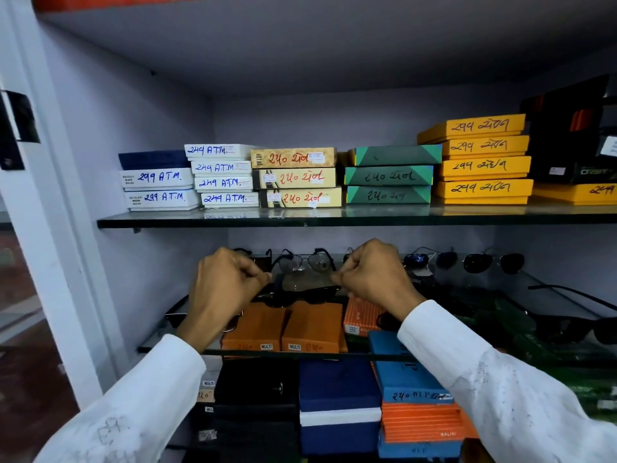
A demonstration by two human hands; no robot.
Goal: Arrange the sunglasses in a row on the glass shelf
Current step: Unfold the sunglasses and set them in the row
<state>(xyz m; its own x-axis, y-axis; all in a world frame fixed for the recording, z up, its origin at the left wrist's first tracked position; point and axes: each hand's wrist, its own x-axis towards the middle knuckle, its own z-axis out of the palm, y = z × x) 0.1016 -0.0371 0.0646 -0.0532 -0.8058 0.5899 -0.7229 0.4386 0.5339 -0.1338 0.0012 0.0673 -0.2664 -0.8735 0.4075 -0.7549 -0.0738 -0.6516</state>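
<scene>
Both hands hold one pair of thin-framed sunglasses [303,264] with pale lenses over the lower glass shelf [334,355]. My left hand [223,289] pinches its left end and my right hand [370,279] pinches its right end. Just below them a dark-framed pair [300,294] lies on the glass. Further right along the back, a blue-lensed pair [430,260] and a dark aviator pair [494,263] stand side by side. Another black pair [574,324] lies at the shelf's right front.
The upper glass shelf [300,221] carries stacks of white, tan, green and yellow boxes [484,158]. Under the lower shelf are orange boxes [283,325], blue boxes [340,389] and black ones. A white cabinet frame [50,228] stands at the left.
</scene>
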